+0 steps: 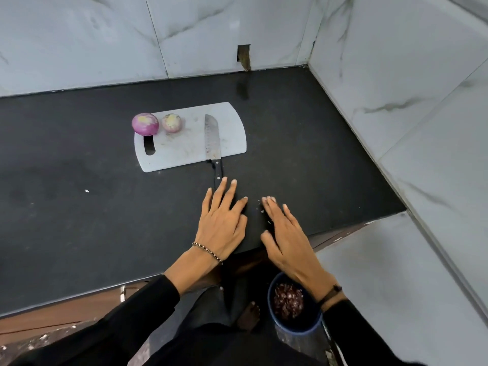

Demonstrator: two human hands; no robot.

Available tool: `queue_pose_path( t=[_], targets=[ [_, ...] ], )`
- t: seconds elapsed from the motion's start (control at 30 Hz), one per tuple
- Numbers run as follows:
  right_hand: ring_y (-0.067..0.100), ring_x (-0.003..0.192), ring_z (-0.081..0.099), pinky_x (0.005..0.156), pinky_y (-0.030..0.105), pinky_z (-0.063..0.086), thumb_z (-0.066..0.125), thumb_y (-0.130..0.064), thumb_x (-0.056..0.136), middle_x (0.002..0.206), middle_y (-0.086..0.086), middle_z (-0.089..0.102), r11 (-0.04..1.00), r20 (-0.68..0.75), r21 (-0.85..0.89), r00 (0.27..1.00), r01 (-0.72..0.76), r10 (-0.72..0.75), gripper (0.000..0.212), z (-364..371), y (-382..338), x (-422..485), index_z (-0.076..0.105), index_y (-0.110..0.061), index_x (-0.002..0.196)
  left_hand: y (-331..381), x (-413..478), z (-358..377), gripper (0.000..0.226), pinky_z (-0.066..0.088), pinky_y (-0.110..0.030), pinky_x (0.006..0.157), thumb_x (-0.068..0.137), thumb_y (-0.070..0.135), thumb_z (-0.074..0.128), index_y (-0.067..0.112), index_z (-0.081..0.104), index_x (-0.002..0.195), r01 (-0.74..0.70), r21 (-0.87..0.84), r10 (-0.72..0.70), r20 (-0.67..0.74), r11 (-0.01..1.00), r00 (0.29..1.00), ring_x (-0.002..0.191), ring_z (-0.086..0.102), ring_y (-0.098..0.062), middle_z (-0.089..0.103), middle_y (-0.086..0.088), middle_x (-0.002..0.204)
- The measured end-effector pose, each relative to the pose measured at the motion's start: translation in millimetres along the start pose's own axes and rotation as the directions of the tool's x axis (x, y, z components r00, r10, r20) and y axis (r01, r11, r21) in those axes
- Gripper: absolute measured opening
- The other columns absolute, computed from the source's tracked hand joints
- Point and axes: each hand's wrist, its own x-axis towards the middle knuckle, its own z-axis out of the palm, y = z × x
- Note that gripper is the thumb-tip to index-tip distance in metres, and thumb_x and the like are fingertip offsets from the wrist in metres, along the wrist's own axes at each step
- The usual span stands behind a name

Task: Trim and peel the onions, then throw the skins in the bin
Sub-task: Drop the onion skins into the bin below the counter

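1. On the black bench (79, 159), close to its front edge, both my hands lie palm down, side by side with a narrow gap between them.
2. My left hand (221, 228) has its fingers (220, 191) straight and spread, and it holds nothing. The fingertips reach the end of the black handle of the knife (211, 138); I cannot tell whether they touch it.
3. My right hand (287, 239) is flat too, with its fingers (272, 207) straight and close together, holding nothing. A few pale scraps (261, 211) lie on the bench just beside those fingertips.
4. The knife's blade rests on the white cutting board (184, 151), near the board's right end. Its handle sticks off the near edge onto the bench, pointing at my left hand.
5. Two peeled onions sit at the board's far left corner. The larger onion (145, 124), purple, is right at the corner beyond the handle slot. The smaller onion (172, 123), paler, is just beside it on the right. Both show a trimmed end on top.
6. A round blue bin (314, 323) stands on the floor below the bench edge, under my right wrist, with purple skins (287, 299) inside.
7. A beaded bracelet (207, 250) circles my left wrist and a dark band (330, 293) my right; both sleeves are black.
8. One white fleck (86, 191) lies on the bench, well to the left of my hands.
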Motion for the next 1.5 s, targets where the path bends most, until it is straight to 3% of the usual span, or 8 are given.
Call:
queue_pose_path(
  t=[0.13, 0.5, 0.63, 0.8, 1.03, 1.23, 1.43, 1.5],
  targets=[
    [0.023, 0.157, -0.010, 0.126, 0.032, -0.010, 0.013, -0.054, 0.106, 0.169, 0.014, 0.001, 0.953, -0.091, -0.252, 0.985, -0.168, 0.149, 0.075, 19.3, -2.1, -20.0, 0.015, -0.003, 0.160, -5.4, 3.3, -0.2, 0.051, 0.024, -0.052, 0.117, 0.087, 0.029, 0.031, 0.015, 0.064, 0.123, 0.055, 0.008, -0.055, -0.021, 0.998, 0.998, 0.146, 0.026, -0.031, 0.042, -0.014, 0.151],
    [0.043, 0.151, 0.023, 0.124, 0.052, 0.025, 0.022, -0.045, 0.099, 0.159, 0.034, 0.026, 0.915, -0.062, -0.363, 0.984, -0.178, 0.167, 0.078, 44.5, -27.6, 53.5, 0.036, 0.014, 0.148, -12.7, 16.9, -3.7, 0.051, 0.032, -0.054, 0.112, 0.085, 0.027, 0.031, 0.014, 0.067, 0.119, 0.087, 0.013, -0.087, -0.039, 0.996, 0.995, 0.142, 0.035, -0.033, 0.048, -0.017, 0.145],
    [0.025, 0.157, -0.006, 0.128, 0.038, -0.003, 0.000, -0.064, 0.098, 0.169, 0.017, 0.002, 0.963, 0.022, -0.262, 0.997, -0.063, 0.071, 0.091, 20.3, -8.1, 62.5, 0.013, 0.001, 0.160, -16.0, 20.6, -6.8, 0.051, 0.030, -0.052, 0.114, 0.085, 0.028, 0.032, 0.014, 0.065, 0.122, 0.105, -0.015, -0.105, -0.054, 0.994, 0.993, 0.143, 0.032, -0.032, 0.047, -0.016, 0.147],
    [0.010, 0.157, 0.000, 0.126, 0.028, 0.000, 0.027, -0.072, 0.095, 0.169, 0.001, 0.014, 0.984, -0.009, -0.174, 1.000, 0.021, -0.023, 0.088, -0.5, 22.8, 63.4, 0.028, -0.011, 0.159, -19.8, 22.9, -8.5, 0.054, 0.028, -0.051, 0.115, 0.083, 0.029, 0.030, 0.014, 0.065, 0.122, 0.122, -0.032, -0.124, -0.052, 0.992, 0.991, 0.144, 0.031, -0.032, 0.047, -0.015, 0.147],
    [0.012, 0.117, 0.052, 0.099, 0.039, 0.048, 0.079, -0.053, 0.078, 0.121, -0.006, 0.068, 1.000, -0.266, 0.003, 0.964, -0.006, 0.006, 0.048, -3.5, 27.1, 83.3, 0.079, -0.019, 0.112, -21.2, 24.8, -8.4, 0.054, 0.026, -0.051, 0.116, 0.082, 0.029, 0.031, 0.013, 0.065, 0.121, 0.129, -0.072, -0.132, -0.039, 0.989, 0.990, 0.146, 0.026, -0.031, 0.044, -0.016, 0.148],
    [0.010, 0.099, 0.053, 0.088, 0.037, 0.044, 0.083, -0.046, 0.079, 0.098, -0.015, 0.066, 0.988, -0.320, 0.117, 0.938, -0.098, 0.131, 0.021, 4.8, 7.5, 89.5, 0.083, -0.030, 0.093, -24.1, 25.9, -7.8, 0.049, 0.026, -0.051, 0.116, 0.083, 0.028, 0.036, 0.012, 0.065, 0.119, 0.148, -0.085, -0.153, -0.050, 0.985, 0.987, 0.145, 0.027, -0.032, 0.045, -0.017, 0.147],
    [0.023, 0.083, 0.058, 0.071, 0.037, 0.040, 0.070, -0.037, 0.093, 0.087, 0.000, 0.062, 0.926, -0.312, -0.344, 0.949, -0.157, 0.045, 0.023, 12.1, -9.7, 104.7, 0.074, -0.016, 0.087, -25.3, 27.4, -8.0, 0.053, 0.023, -0.050, 0.116, 0.083, 0.031, 0.031, 0.012, 0.064, 0.119, 0.158, -0.106, -0.163, -0.036, 0.982, 0.986, 0.146, 0.025, -0.032, 0.044, -0.017, 0.148],
    [0.027, 0.091, 0.059, 0.077, 0.039, 0.041, 0.061, -0.033, 0.099, 0.096, 0.006, 0.062, 0.929, -0.307, -0.318, 0.947, -0.191, 0.090, 0.024, 10.3, -9.5, 106.3, 0.070, -0.011, 0.094, -24.9, 27.1, -8.6, 0.052, 0.024, -0.051, 0.116, 0.082, 0.030, 0.031, 0.012, 0.065, 0.118, 0.160, -0.107, -0.166, -0.046, 0.981, 0.985, 0.146, 0.026, -0.032, 0.045, -0.018, 0.147]
  ],
)
